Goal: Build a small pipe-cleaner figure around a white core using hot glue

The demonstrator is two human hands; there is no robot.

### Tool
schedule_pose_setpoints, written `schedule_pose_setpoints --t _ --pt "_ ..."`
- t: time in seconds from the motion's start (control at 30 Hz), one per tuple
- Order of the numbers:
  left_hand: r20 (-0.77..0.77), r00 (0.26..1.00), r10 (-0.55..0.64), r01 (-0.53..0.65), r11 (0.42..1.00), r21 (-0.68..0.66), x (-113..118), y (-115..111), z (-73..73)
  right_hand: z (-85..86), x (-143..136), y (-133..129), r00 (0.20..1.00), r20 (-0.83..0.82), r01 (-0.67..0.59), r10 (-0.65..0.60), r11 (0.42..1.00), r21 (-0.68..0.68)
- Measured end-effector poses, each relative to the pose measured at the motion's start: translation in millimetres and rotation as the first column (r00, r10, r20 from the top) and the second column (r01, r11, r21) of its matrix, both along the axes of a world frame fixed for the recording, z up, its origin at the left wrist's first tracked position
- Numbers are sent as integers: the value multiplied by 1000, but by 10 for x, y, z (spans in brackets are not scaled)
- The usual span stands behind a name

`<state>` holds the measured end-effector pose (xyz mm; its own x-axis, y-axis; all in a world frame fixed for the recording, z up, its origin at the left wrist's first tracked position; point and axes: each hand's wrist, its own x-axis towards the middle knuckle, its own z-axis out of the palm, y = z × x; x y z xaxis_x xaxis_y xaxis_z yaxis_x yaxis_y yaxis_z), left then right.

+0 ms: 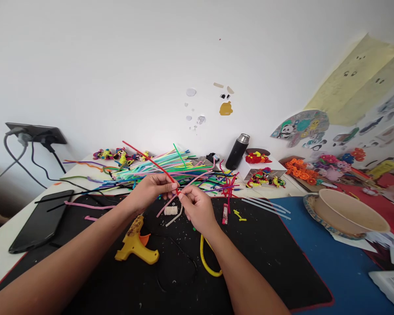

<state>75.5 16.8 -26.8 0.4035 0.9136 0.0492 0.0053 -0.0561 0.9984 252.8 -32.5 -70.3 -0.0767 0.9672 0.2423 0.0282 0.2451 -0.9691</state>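
My left hand point(153, 191) pinches a red pipe cleaner point(149, 162), whose long end slants up and to the left. Thumb and finger of my right hand point(197, 209) are closed on the same pipe cleaner at its lower end, close to the left fingertips. Just below the hands, a spool of cream string point(171, 211) lies on the black mat point(265, 262). A yellow glue gun point(137, 245) rests under my left forearm. Beside my right forearm shows a yellow loop point(206, 262), partly hidden by the arm.
Behind the hands lies a heap of coloured pipe cleaners point(170, 168). A black flask point(237, 152) stands near a white box point(265, 165). At left is a dark phone point(41, 223); at right, a beige bowl point(351, 214). Glue sticks point(269, 207) lie on the mat's right edge.
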Motion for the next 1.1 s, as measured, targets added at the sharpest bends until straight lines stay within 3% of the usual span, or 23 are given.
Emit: schedule_pose_setpoints --t 0.23,0.6,0.9,1.1 --pt "-91 994 -58 61 998 25 -27 -2 75 -10 -13 -19 983 181 12 -30 995 101" --pt "123 992 17 -1 992 -129 10 7 -35 1 -22 26 986 -169 -1 -10 998 -68" --pt "117 993 -20 34 993 -116 25 -16 -51 50 -2 42 969 -239 33 -61 993 -117" --pt "68 997 -32 38 996 -83 13 1 -81 14 -9 40 984 -172 22 -40 995 -101"
